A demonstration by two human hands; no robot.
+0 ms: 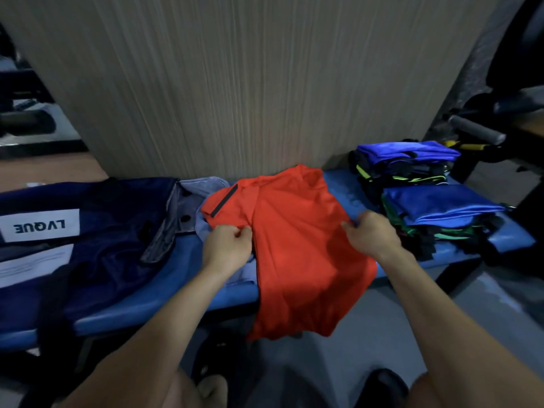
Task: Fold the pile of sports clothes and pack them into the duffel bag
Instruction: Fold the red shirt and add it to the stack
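Step in hand: folding the red shirt (297,245), which lies on the blue surface (188,278) between the duffel bag and the folded stacks, its lower part hanging over the near edge.
Left hand (228,245): fingers curled, pinching the shirt's left edge just below the sleeve with the dark stripe.
Right hand (371,231): fingers curled, gripping the shirt's right edge, close to the near stack.
Duffel bag (97,231): dark navy, at the left of the surface, a white label on its side; whether its mouth is open I cannot tell.
Folded stacks (435,213): two piles at the right, blue garments on top, dark and green ones beneath; they look finished and not yet packed.
Under the shirt: a pale blue-grey garment (206,187) shows at its far left, partly covered.
How to do it well: judging from the grips, both sides should be brought in toward the middle evenly, so the edges run straight and the left sleeve tucks inside. Keep the cloth taut between the hands to avoid creases. The slick fabric will likely slide, and the hanging part may drag the shirt off the surface, so lift the hem up onto it early.
Risk: catching the pale garment in the fold, or nudging the near stack with the right hand.
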